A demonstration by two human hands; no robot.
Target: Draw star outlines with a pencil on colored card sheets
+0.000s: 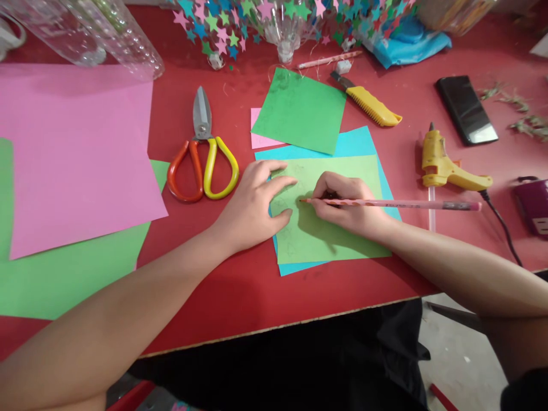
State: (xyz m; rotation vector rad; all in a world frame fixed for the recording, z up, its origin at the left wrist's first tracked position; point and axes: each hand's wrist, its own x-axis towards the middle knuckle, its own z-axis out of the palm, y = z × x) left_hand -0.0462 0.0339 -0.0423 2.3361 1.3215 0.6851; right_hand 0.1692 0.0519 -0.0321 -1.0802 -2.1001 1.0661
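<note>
My right hand grips a pink pencil, its tip touching a light green paper sheet. Faint pencil outlines show on that sheet near the tip. My left hand lies flat with spread fingers on the sheet's left edge, pressing it down. The light green sheet rests on a blue sheet on the red table.
Orange and yellow scissors lie left of my left hand. A darker green square, a yellow utility knife, a yellow glue gun and a black phone lie behind. Large pink and green sheets cover the left.
</note>
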